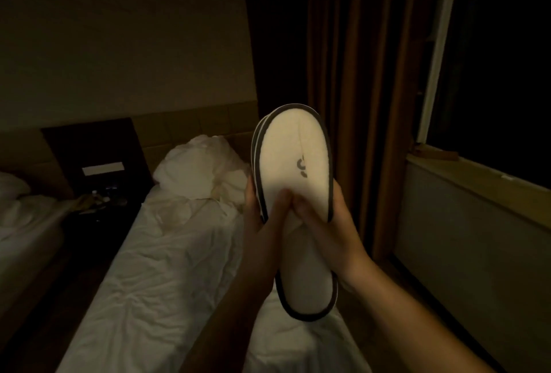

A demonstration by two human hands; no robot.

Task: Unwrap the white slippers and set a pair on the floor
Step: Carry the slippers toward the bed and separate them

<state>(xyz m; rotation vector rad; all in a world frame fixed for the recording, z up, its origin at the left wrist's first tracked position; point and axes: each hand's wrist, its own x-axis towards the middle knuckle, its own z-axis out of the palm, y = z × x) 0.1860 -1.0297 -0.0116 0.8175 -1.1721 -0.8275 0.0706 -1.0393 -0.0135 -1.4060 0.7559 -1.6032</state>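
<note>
A pair of white slippers [293,163] with dark edging is stacked flat together and held upright above the bed, toe end up, with a small dark logo on the facing upper. My left hand [262,223] grips the stack's left edge, thumb pressed on the front. My right hand [325,229] grips the right edge, its thumb meeting the left thumb at the slipper's middle. The heel end hangs below my wrists. No wrapper is visible on the slippers in this dim light.
Under the slippers runs a bed [179,283] with rumpled white sheets and a crumpled duvet [205,169] at its head. A dark nightstand [98,163] stands to the left, then another bed [24,217]. Curtains [372,74] and a window sill [477,181] are on the right.
</note>
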